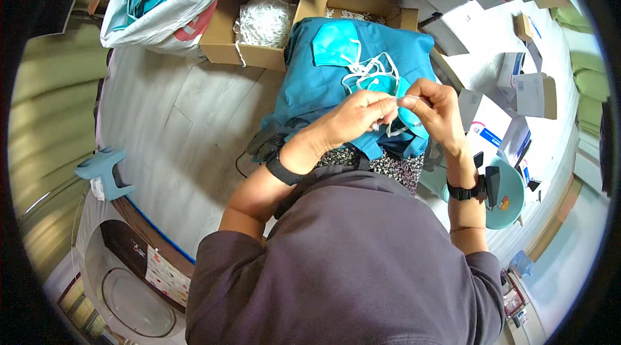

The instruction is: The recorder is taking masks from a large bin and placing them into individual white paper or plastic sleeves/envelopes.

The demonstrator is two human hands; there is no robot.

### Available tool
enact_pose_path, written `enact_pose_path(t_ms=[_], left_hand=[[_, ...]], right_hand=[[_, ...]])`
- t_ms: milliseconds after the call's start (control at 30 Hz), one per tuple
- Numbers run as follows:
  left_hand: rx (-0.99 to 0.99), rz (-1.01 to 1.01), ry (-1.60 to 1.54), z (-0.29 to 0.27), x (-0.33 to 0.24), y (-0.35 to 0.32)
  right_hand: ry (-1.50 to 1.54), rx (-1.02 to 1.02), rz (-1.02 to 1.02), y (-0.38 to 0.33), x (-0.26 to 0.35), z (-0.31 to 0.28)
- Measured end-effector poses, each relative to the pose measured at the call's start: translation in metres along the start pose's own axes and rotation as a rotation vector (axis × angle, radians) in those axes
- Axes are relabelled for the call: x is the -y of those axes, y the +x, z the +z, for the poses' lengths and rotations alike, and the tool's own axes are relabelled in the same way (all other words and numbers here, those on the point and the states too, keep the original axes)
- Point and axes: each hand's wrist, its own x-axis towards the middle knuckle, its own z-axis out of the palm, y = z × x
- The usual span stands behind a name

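Okay so, left hand (362, 115) and right hand (440, 112) meet over the blue cloth (310, 79), fingertips pinching what looks like a thin white cord (406, 97). One teal mask (414, 120) is on the cloth's near part, half hidden; another mask (333, 46) lies toward its far edge, beside tangled white straps (369, 75).

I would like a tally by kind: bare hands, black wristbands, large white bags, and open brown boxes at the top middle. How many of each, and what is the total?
Left hand and right hand: 2
Black wristbands: 2
White bag: 1
Brown boxes: 2
Total: 7
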Motion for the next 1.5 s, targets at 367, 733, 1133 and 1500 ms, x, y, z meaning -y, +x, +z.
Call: enact_pose_path(t_ms=[367,733,1133,1500], left_hand=[[-0.013,-0.150,0.099,-0.018,-0.012,-0.062],[0.123,-0.184,-0.568,-0.027,0.013,-0.005],[-0.043,-0.176,-0.504,-0.054,0.025,-0.015],[-0.574,-0.126,-0.248,-0.103,0.066,-0.059]], right_hand=[[-0.134,-0.463,-0.022,-0.017,-0.048,-0.069],[0.121,-0.152,-0.028,-0.011,0.007,-0.008],[0.280,-0.139,0.061,-0.004,0.011,0.021],[-0.469,-0.114,-0.069,0.079,-0.008,0.033]])
